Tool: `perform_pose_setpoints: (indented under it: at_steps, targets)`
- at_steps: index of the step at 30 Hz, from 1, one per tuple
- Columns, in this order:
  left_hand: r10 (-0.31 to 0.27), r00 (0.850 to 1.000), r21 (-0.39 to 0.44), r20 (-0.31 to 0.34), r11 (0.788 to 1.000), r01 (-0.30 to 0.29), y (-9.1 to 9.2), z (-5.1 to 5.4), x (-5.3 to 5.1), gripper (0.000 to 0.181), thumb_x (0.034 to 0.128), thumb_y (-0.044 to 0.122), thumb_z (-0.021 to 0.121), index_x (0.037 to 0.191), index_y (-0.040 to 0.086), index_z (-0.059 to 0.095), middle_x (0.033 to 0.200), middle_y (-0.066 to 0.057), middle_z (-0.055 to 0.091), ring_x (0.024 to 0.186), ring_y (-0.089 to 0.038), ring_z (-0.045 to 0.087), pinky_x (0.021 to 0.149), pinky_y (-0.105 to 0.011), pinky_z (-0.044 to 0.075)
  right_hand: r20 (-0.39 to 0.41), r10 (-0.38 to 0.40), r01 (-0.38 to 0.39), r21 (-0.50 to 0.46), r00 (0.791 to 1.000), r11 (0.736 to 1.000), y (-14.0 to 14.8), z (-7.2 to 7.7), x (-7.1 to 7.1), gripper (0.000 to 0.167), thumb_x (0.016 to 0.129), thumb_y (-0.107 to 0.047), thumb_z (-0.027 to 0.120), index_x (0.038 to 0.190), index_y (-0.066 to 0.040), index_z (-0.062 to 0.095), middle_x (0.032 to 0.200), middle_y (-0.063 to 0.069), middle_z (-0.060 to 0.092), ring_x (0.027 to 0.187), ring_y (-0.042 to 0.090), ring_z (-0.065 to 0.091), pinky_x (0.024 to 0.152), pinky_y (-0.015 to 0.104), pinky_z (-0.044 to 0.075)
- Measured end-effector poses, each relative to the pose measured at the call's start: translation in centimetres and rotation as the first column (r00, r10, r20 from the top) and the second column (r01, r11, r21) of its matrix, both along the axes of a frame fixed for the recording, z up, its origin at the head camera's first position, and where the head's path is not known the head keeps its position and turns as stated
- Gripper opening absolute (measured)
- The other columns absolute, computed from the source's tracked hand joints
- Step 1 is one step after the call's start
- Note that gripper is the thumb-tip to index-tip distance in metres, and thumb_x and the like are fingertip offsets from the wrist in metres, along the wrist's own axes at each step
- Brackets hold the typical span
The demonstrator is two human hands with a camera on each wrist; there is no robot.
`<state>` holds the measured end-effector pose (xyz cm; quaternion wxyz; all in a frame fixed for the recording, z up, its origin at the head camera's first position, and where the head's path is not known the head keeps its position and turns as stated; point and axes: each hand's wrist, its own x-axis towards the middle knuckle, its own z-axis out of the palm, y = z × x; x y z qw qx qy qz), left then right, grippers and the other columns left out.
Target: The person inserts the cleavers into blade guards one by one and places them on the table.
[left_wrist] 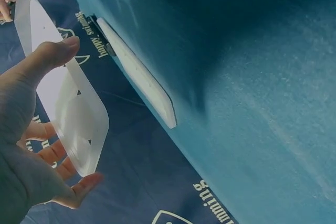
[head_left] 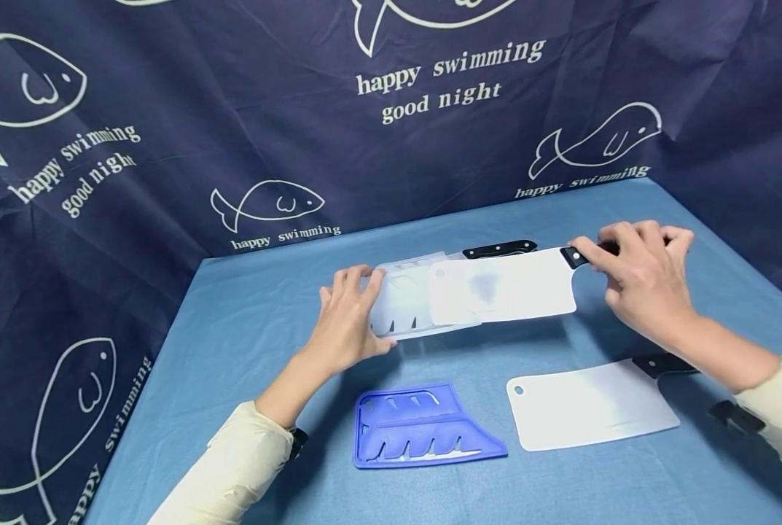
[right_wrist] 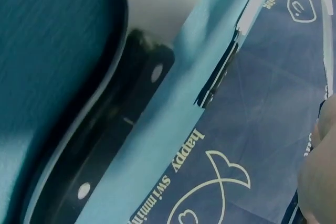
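R hand (head_left: 646,277) gripping cleaver (head_left: 515,288), aloft over desk (head_left: 233,313); L hand (head_left: 348,321) clasping translucent sheath (head_left: 400,302), overlapping cleaver's tip. 2nd cleaver (head_left: 590,408) lying twd right edge, blue sheath (head_left: 417,424) left of it; sheathed knife (head_left: 495,250) nr far edge.

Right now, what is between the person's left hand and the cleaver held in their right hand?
In the head view, a translucent cover lies there: the left hand holds it at one end, and the cleaver overlaps its other end.
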<state>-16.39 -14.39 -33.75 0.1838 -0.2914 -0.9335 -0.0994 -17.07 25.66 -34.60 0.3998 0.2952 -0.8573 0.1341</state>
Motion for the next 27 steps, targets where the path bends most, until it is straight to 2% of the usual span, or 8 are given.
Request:
perform_pose_setpoints:
  at_steps: [6,10,18,27]
  targets:
    - [-0.052,0.999,-0.078,-0.008,0.996,0.052,0.9,-0.1,0.3,0.100,0.0499,0.036,0.092,0.135,0.009,0.047,0.130,-0.016,0.044,0.117,-0.036,0.039,0.076,-0.049,0.036,-0.023,0.041,-0.039,0.068,0.999,0.997,0.0,0.4,-0.7,0.060,0.074,0.010,0.029,0.115,-0.017,0.064,0.102,0.022,0.052,0.088,0.046,0.042,0.076,0.069,0.020]
    - [-0.020,1.000,-0.085,-0.005,0.996,0.020,1.0,-0.3,0.5,0.101,0.0500,0.035,0.092,0.137,0.010,0.046,0.132,-0.015,0.042,0.119,-0.035,0.038,0.078,-0.049,0.035,-0.031,0.037,-0.035,0.057,0.999,0.998,-0.3,0.1,-0.6,0.061,0.071,0.012,0.032,0.114,-0.017,0.064,0.101,0.022,0.053,0.086,0.046,0.042,0.076,0.068,0.021]
    - [0.029,1.000,0.035,-0.002,0.999,-0.029,1.1,0.0,0.4,0.101,0.0478,0.034,0.094,0.134,0.008,0.049,0.129,-0.016,0.045,0.118,-0.035,0.038,0.076,-0.048,0.034,0.015,-0.006,0.006,0.001,1.000,1.000,-1.4,-0.8,0.2,0.064,0.062,0.014,0.041,0.115,-0.014,0.063,0.100,0.021,0.052,0.085,0.043,0.039,0.075,0.065,0.020]
    - [0.055,0.998,0.022,0.000,0.998,-0.055,1.1,0.4,0.6,0.100,0.0467,0.033,0.094,0.133,0.007,0.050,0.129,-0.016,0.045,0.117,-0.036,0.038,0.075,-0.049,0.034,0.013,-0.030,0.030,-0.012,0.999,0.999,-2.2,-0.4,0.1,0.064,0.060,0.012,0.039,0.114,-0.013,0.062,0.098,0.020,0.050,0.083,0.042,0.037,0.075,0.065,0.019]
